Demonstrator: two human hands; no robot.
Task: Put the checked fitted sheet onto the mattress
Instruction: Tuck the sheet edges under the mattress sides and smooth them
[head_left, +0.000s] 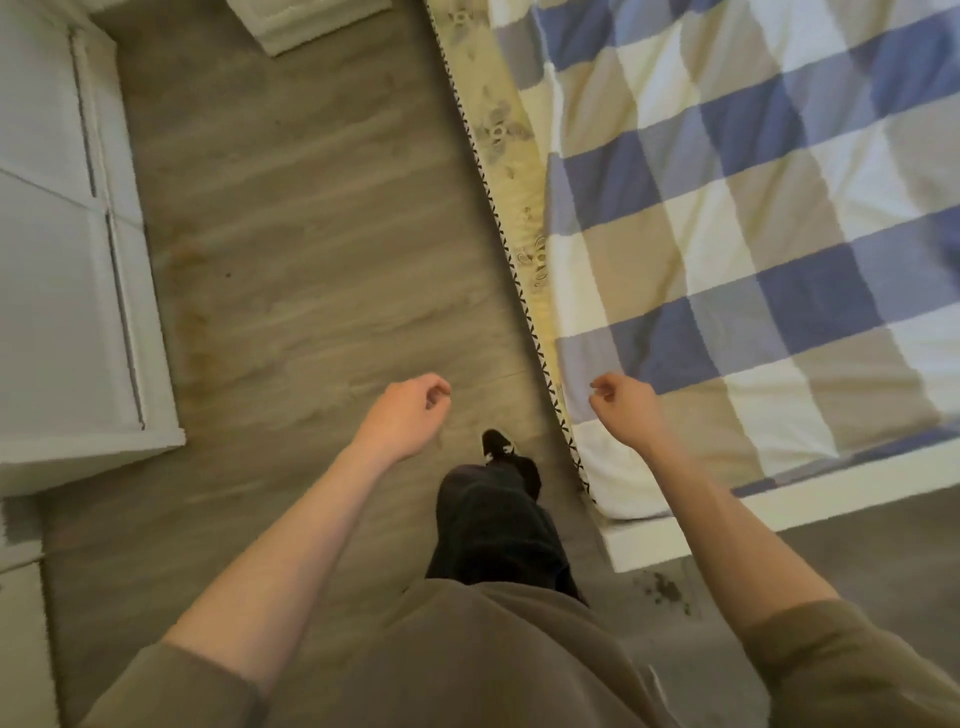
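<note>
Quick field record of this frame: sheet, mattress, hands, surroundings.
sheet: checked fitted sheet spread on top, near side not pulled down
mattress: mattress side bare along the near edge
hands: left hand above floor, right hand by sheet edge; both loosely curled, empty
surroundings: white bed frame, white cabinet

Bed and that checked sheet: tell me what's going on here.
A person stands on the floor beside the bed. The checked sheet lies spread over the top of the mattress, but the mattress's patterned side is bare, so the sheet is not pulled over this edge. Neither hand holds anything: the left hand hangs loosely curled over the floor, and the right hand does likewise above the sheet's near edge.
</note>
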